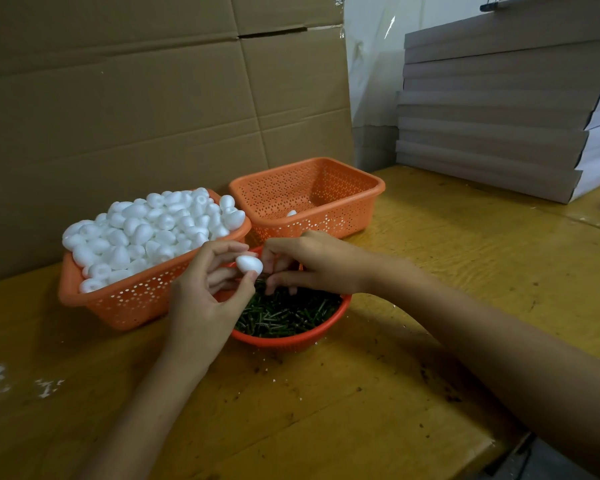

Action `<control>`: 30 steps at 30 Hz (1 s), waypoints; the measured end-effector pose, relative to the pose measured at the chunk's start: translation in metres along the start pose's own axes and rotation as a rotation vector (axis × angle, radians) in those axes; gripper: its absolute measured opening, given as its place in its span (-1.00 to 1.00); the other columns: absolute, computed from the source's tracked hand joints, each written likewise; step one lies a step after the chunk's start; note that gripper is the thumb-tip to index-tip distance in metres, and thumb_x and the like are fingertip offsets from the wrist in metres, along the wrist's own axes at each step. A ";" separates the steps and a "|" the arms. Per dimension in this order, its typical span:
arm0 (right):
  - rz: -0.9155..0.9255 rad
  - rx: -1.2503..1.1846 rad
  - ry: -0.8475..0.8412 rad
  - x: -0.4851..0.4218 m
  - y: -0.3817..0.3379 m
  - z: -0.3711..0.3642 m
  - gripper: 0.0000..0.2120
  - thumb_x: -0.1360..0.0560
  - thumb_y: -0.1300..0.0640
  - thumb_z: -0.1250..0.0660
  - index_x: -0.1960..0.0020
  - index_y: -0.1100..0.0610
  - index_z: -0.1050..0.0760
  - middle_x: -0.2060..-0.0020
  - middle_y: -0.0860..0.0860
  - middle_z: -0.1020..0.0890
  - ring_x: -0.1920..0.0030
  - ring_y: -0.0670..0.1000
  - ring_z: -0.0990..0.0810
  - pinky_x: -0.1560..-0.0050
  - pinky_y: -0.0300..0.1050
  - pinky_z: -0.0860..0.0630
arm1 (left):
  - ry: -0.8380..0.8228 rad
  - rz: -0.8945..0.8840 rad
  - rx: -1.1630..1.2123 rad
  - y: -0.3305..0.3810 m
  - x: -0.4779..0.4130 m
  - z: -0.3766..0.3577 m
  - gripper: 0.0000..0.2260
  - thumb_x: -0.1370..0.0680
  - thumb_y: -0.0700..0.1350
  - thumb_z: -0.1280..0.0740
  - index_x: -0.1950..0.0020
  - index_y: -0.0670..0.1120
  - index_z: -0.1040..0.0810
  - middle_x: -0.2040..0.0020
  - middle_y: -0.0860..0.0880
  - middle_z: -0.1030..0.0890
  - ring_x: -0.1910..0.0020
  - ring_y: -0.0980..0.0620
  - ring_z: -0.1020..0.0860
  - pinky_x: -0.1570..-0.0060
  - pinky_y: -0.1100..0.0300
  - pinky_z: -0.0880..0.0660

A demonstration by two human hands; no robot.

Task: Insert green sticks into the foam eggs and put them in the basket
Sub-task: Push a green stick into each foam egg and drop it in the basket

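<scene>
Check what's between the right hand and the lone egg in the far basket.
Head view: only the perforated front wall of the far basket. The lone egg lies behind it; the right hand is over the stick bowl.

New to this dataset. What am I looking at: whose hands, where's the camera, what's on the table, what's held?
No robot: a person's bare hands, filmed by one camera on their head, looking down. The left hand pinches a white foam egg. The right hand curls over a round bowl of green sticks; whether it grips one is unclear. On the wooden table sit a full basket heaped with eggs and a second basket holding a lone egg. Cardboard stands behind.
</scene>
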State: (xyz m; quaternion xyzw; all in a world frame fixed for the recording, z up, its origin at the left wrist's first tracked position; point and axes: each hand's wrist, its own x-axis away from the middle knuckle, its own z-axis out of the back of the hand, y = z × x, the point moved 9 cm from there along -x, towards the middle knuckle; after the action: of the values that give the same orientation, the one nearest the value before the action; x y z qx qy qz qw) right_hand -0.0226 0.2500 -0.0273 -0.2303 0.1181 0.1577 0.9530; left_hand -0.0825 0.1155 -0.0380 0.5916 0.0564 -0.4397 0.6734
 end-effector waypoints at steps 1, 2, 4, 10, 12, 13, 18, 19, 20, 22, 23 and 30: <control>0.004 0.005 0.003 0.000 0.000 0.000 -0.87 -0.66 0.13 -0.37 -0.13 0.16 -0.48 0.05 -0.09 -0.77 0.26 -0.13 -0.70 0.07 -0.21 -0.59 | 0.003 0.001 0.006 0.000 0.000 0.000 -0.66 -0.55 -0.33 -0.50 -0.18 0.06 -0.59 -0.12 0.12 -0.73 -0.10 0.10 -0.73 -0.04 0.19 -0.67; 0.009 0.009 0.006 0.000 -0.001 0.000 -0.87 -0.66 0.13 -0.38 -0.13 0.17 -0.48 0.05 -0.09 -0.77 0.26 -0.13 -0.70 0.07 -0.20 -0.59 | 0.008 0.001 0.009 0.000 0.000 0.000 -0.65 -0.55 -0.34 -0.51 -0.17 0.05 -0.60 -0.11 0.09 -0.73 -0.12 0.09 -0.72 -0.06 0.21 -0.66; 0.015 0.013 0.011 0.000 -0.002 0.001 -0.86 -0.65 0.14 -0.39 -0.13 0.17 -0.49 0.06 -0.09 -0.77 0.26 -0.13 -0.70 0.07 -0.18 -0.60 | 0.015 -0.005 0.004 0.001 -0.001 0.001 -0.65 -0.53 -0.37 -0.51 -0.15 0.04 -0.62 -0.10 0.05 -0.73 -0.12 0.08 -0.72 -0.08 0.23 -0.65; 0.023 0.031 0.013 -0.001 -0.003 0.001 -0.86 -0.65 0.13 -0.39 -0.13 0.17 -0.49 0.06 -0.09 -0.77 0.25 -0.13 -0.70 0.05 -0.20 -0.58 | -0.005 -0.014 -0.017 0.001 -0.001 -0.001 -0.74 -0.54 -0.36 -0.50 -0.13 -0.05 -0.68 -0.05 0.05 -0.74 -0.08 0.06 -0.72 -0.06 0.23 -0.64; 0.022 0.036 0.013 -0.001 -0.003 0.001 -0.86 -0.65 0.13 -0.39 -0.13 0.17 -0.50 0.07 -0.10 -0.77 0.25 -0.13 -0.70 0.06 -0.23 -0.57 | -0.013 -0.026 -0.026 0.002 -0.001 -0.001 -0.75 -0.55 -0.35 -0.49 -0.13 -0.06 -0.69 -0.04 0.06 -0.74 -0.07 0.06 -0.71 -0.05 0.26 -0.62; 0.022 0.038 0.013 -0.001 -0.003 0.001 -0.86 -0.65 0.13 -0.39 -0.13 0.17 -0.50 0.07 -0.10 -0.77 0.25 -0.13 -0.70 0.06 -0.24 -0.56 | -0.017 -0.034 -0.034 0.003 -0.001 -0.001 -0.75 -0.55 -0.36 -0.49 -0.13 -0.06 -0.70 -0.04 0.07 -0.75 -0.07 0.06 -0.72 -0.04 0.27 -0.62; 0.020 0.046 0.006 -0.001 -0.004 0.001 -0.87 -0.65 0.13 -0.39 -0.14 0.17 -0.50 0.06 -0.09 -0.77 0.24 -0.14 -0.70 0.05 -0.19 -0.58 | -0.024 -0.040 -0.042 0.006 -0.001 -0.002 -0.73 -0.55 -0.36 -0.49 -0.13 -0.04 -0.71 -0.02 0.12 -0.75 -0.06 0.10 -0.72 -0.04 0.32 -0.61; 0.018 0.045 0.005 0.000 -0.004 0.001 -0.86 -0.65 0.13 -0.38 -0.14 0.17 -0.50 0.06 -0.09 -0.76 0.24 -0.15 -0.70 0.06 -0.18 -0.59 | -0.021 -0.036 -0.037 0.006 -0.001 -0.002 -0.74 -0.54 -0.36 -0.50 -0.13 -0.05 -0.71 -0.02 0.12 -0.75 -0.05 0.11 -0.72 -0.04 0.33 -0.60; 0.019 0.046 0.005 0.000 -0.004 0.002 -0.86 -0.65 0.14 -0.38 -0.14 0.18 -0.50 0.05 -0.08 -0.76 0.24 -0.15 -0.70 0.06 -0.19 -0.59 | -0.017 -0.034 -0.031 0.007 -0.001 -0.001 -0.74 -0.54 -0.36 -0.51 -0.13 -0.07 -0.72 -0.02 0.11 -0.76 -0.05 0.12 -0.72 -0.05 0.34 -0.60; 0.019 0.046 0.002 0.000 -0.004 0.002 -0.86 -0.65 0.14 -0.38 -0.15 0.18 -0.51 0.05 -0.08 -0.76 0.23 -0.15 -0.70 0.06 -0.19 -0.59 | -0.008 -0.039 -0.021 0.009 -0.001 0.000 -0.75 -0.53 -0.36 -0.51 -0.14 -0.08 -0.72 -0.01 0.08 -0.77 -0.06 0.14 -0.73 -0.07 0.34 -0.61; 0.018 0.044 0.001 0.000 -0.004 0.002 -0.86 -0.65 0.14 -0.38 -0.15 0.17 -0.51 0.05 -0.08 -0.76 0.23 -0.15 -0.70 0.06 -0.18 -0.59 | -0.004 -0.046 -0.022 0.011 -0.001 0.000 -0.74 -0.53 -0.36 -0.52 -0.14 -0.08 -0.73 -0.02 0.07 -0.77 -0.08 0.15 -0.72 -0.08 0.34 -0.60; 0.018 0.052 0.003 -0.001 -0.002 0.000 -0.86 -0.65 0.13 -0.39 -0.14 0.16 -0.50 0.06 -0.10 -0.76 0.23 -0.13 -0.71 0.03 -0.13 -0.59 | -0.001 -0.063 -0.060 0.013 -0.001 0.000 -0.73 -0.52 -0.38 -0.51 -0.13 -0.09 -0.73 -0.10 0.03 -0.74 -0.15 0.14 -0.70 -0.11 0.35 -0.60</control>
State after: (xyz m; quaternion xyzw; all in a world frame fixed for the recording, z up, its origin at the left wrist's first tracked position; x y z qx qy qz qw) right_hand -0.0226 0.2476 -0.0261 -0.2047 0.1258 0.1628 0.9569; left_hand -0.0751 0.1146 -0.0277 0.5689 0.0876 -0.4591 0.6767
